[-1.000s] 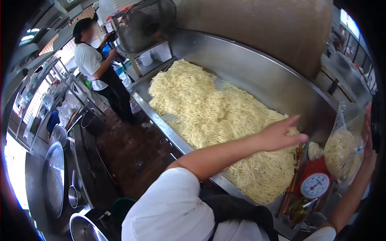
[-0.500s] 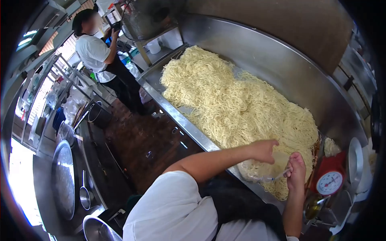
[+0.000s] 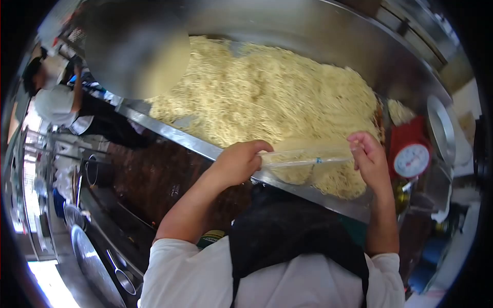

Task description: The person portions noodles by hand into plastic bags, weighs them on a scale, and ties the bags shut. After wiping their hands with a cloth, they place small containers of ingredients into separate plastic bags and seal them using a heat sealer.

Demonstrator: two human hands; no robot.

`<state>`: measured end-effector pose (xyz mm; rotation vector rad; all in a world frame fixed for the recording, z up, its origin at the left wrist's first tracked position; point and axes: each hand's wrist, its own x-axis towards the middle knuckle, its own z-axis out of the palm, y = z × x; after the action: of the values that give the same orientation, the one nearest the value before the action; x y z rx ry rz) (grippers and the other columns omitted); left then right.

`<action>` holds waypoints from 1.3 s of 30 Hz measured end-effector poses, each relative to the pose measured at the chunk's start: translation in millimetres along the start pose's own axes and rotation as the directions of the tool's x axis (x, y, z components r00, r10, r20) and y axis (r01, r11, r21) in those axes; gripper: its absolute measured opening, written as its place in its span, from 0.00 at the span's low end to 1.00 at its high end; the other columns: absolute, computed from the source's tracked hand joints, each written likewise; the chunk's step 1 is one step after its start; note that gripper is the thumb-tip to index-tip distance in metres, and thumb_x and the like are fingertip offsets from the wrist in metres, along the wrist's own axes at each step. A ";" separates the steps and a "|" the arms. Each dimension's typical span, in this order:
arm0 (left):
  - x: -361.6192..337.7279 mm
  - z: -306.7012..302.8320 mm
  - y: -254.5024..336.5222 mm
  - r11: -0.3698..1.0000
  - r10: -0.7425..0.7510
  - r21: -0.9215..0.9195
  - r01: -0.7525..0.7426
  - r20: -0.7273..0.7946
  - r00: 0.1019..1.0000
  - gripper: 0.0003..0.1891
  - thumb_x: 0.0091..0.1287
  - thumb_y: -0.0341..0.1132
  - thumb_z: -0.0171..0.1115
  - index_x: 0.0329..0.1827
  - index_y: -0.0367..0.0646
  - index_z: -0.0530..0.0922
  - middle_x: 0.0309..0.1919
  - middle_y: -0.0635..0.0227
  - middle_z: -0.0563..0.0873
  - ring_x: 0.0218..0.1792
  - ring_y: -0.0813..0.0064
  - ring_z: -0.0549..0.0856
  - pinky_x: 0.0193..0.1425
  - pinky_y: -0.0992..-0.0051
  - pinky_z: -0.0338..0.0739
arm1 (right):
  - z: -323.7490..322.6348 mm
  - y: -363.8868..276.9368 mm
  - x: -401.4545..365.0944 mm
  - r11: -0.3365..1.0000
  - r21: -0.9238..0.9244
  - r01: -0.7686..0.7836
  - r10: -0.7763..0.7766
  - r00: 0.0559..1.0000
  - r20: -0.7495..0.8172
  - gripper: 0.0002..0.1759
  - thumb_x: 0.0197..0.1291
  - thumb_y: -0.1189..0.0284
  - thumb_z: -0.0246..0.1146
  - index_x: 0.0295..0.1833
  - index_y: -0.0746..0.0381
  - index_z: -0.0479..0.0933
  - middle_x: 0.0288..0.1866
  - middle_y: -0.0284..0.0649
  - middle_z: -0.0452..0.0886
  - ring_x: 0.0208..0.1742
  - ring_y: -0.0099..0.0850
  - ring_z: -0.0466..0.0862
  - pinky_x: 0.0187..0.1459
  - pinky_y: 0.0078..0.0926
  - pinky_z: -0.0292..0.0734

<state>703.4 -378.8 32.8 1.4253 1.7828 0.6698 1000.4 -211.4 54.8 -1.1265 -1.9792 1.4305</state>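
Carrying it all: a steel tabletop [image 3: 205,148] with a raised rim; its front edge is the one nearest us.
Noodle heap: a pale yellow noodle heap [image 3: 267,87] covers most of the tabletop, from the far left corner down to the front edge near the right end.
Nearby person: one person [image 3: 54,102] in a white top stands off the tabletop's left end, well apart from us.
Scale: a red dial scale [image 3: 411,154] sits at the right end of the tabletop, just beside the heap, with a steel pan [image 3: 440,131] behind it.
Plastic bag: a clear plastic bag [image 3: 300,172] with a portion of noodles in it lies at the front edge near the right end, against the heap. Its mouth is drawn out in a flat strip between our two hands.
Left hand: our left hand [image 3: 237,163] has a closed grip, fingers curled tight on the left end of the bag's mouth.
Right hand: our right hand [image 3: 371,159] pinches the right end of the mouth, grip narrow, thumb and fingers on the film.
Step in hand: we judge that the filled bag's mouth is being pulled taut and flat, the portioning done.
Next move: closing it would call for both grips to hold firm while the film is gathered or twisted. The noodles' weight must not drag the bag over the front edge.
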 end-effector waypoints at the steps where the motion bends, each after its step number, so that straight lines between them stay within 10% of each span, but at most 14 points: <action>1: -2.6 1.8 8.1 1.000 0.013 -0.010 -0.013 0.030 0.999 0.15 0.62 0.29 0.53 0.50 0.44 0.81 0.37 0.50 0.87 0.43 0.51 0.86 0.48 0.57 0.78 | -6.7 -0.5 -1.4 0.999 0.039 -0.006 0.005 1.000 0.023 0.07 0.69 0.73 0.60 0.50 0.62 0.77 0.32 0.27 0.74 0.26 0.13 0.71 0.26 0.14 0.68; 3: -5.0 3.4 20.2 0.990 -0.053 -0.131 0.060 0.057 0.997 0.10 0.62 0.28 0.53 0.44 0.42 0.80 0.33 0.52 0.86 0.42 0.57 0.87 0.44 0.61 0.79 | -21.5 3.7 -7.8 0.997 0.074 -0.012 0.009 0.999 0.040 0.10 0.68 0.72 0.62 0.52 0.62 0.77 0.34 0.26 0.74 0.28 0.12 0.71 0.30 0.14 0.70; 4: -5.8 7.2 19.4 0.977 0.041 -0.210 -0.038 0.009 0.999 0.06 0.63 0.22 0.50 0.37 0.39 0.76 0.27 0.71 0.79 0.29 0.79 0.78 0.34 0.75 0.75 | -30.1 10.0 -10.8 0.998 0.060 0.018 -0.023 0.996 0.086 0.18 0.65 0.70 0.66 0.58 0.63 0.74 0.41 0.31 0.77 0.37 0.18 0.76 0.40 0.18 0.73; 6: -2.8 15.8 8.5 0.965 0.114 -0.234 -0.120 -0.040 0.993 0.06 0.63 0.21 0.49 0.35 0.39 0.75 0.27 0.71 0.78 0.30 0.80 0.77 0.35 0.76 0.74 | -36.2 26.5 -13.7 0.996 0.056 0.063 -0.071 0.986 0.150 0.28 0.62 0.67 0.70 0.64 0.63 0.72 0.49 0.36 0.80 0.46 0.24 0.81 0.50 0.23 0.77; 10: 1.7 47.0 22.0 0.892 0.294 -0.334 -0.306 -0.086 0.952 0.05 0.60 0.19 0.51 0.33 0.39 0.74 0.28 0.68 0.78 0.32 0.74 0.78 0.39 0.74 0.74 | 28.7 100.7 -19.8 0.833 -0.426 0.354 -0.191 0.906 0.378 0.56 0.50 0.56 0.77 0.79 0.64 0.55 0.77 0.58 0.62 0.80 0.48 0.60 0.77 0.41 0.56; 14: 10.3 51.3 27.4 0.857 0.450 -0.254 -0.448 -0.055 0.892 0.05 0.62 0.22 0.55 0.38 0.40 0.76 0.28 0.67 0.79 0.33 0.72 0.80 0.40 0.72 0.75 | 114.9 128.8 24.7 0.832 -0.218 0.510 -0.525 0.851 -0.010 0.49 0.56 0.54 0.73 0.76 0.65 0.60 0.70 0.54 0.72 0.74 0.49 0.69 0.75 0.40 0.60; 16: 11.8 50.2 12.1 0.935 0.167 -0.252 -0.249 -0.308 0.937 0.14 0.62 0.33 0.63 0.50 0.40 0.78 0.37 0.59 0.84 0.36 0.59 0.85 0.42 0.64 0.78 | 121.4 132.3 42.3 0.802 -0.203 0.561 -0.569 0.822 0.022 0.31 0.66 0.57 0.65 0.68 0.65 0.71 0.57 0.49 0.82 0.62 0.47 0.79 0.66 0.39 0.71; 19: 17.5 49.0 -17.1 0.944 0.316 0.075 -0.321 -0.481 0.818 0.44 0.58 0.46 0.75 0.74 0.36 0.62 0.54 0.50 0.83 0.55 0.51 0.82 0.61 0.59 0.76 | 132.3 140.6 43.3 0.965 -0.108 0.239 -0.232 0.970 0.072 0.19 0.74 0.61 0.56 0.57 0.64 0.78 0.44 0.44 0.85 0.49 0.44 0.84 0.55 0.39 0.77; 25: 60.5 122.2 -53.1 0.899 0.436 0.265 -0.348 -0.477 0.763 0.32 0.53 0.39 0.75 0.62 0.37 0.77 0.59 0.47 0.80 0.62 0.46 0.78 0.69 0.57 0.72 | 162.3 162.8 41.1 0.989 -0.077 0.128 -0.139 0.977 -0.160 0.16 0.72 0.64 0.56 0.53 0.64 0.81 0.48 0.48 0.86 0.49 0.45 0.85 0.52 0.38 0.78; 30: 75.4 135.1 -49.4 0.901 0.434 0.200 -0.386 -0.477 0.764 0.12 0.55 0.33 0.67 0.40 0.39 0.81 0.34 0.56 0.84 0.40 0.51 0.82 0.46 0.57 0.76 | 158.8 152.6 49.0 0.989 0.090 0.120 -0.109 0.987 -0.116 0.15 0.66 0.67 0.62 0.53 0.63 0.82 0.49 0.49 0.86 0.53 0.48 0.84 0.55 0.39 0.77; 32: 76.7 142.6 -55.3 0.897 0.441 0.267 -0.353 -0.487 0.754 0.10 0.56 0.33 0.67 0.39 0.39 0.81 0.33 0.56 0.83 0.38 0.51 0.82 0.45 0.57 0.75 | 162.3 157.0 49.5 0.963 -0.141 0.231 -0.251 0.957 -0.147 0.12 0.66 0.72 0.61 0.52 0.65 0.81 0.44 0.44 0.86 0.48 0.38 0.85 0.51 0.36 0.78; 37: 90.2 149.1 -63.1 0.918 0.379 0.302 -0.258 -0.467 0.799 0.08 0.64 0.34 0.62 0.39 0.39 0.82 0.30 0.57 0.83 0.32 0.55 0.81 0.42 0.59 0.75 | 167.9 179.4 68.4 0.993 -0.062 0.095 -0.103 0.987 -0.124 0.16 0.63 0.67 0.66 0.53 0.63 0.82 0.47 0.49 0.86 0.49 0.46 0.85 0.51 0.41 0.78; 39: 101.3 134.1 -60.2 0.934 -0.212 -0.336 0.125 -0.235 0.949 0.12 0.70 0.40 0.57 0.39 0.40 0.82 0.36 0.55 0.87 0.43 0.52 0.85 0.53 0.58 0.76 | 161.7 167.0 71.6 0.996 0.034 0.087 -0.083 0.990 -0.111 0.15 0.64 0.68 0.65 0.52 0.63 0.82 0.45 0.48 0.86 0.47 0.43 0.86 0.49 0.40 0.78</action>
<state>766.4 -302.2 -115.6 0.9868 1.8737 1.0438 898.3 -221.9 -165.8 -1.0672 -1.8917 1.3292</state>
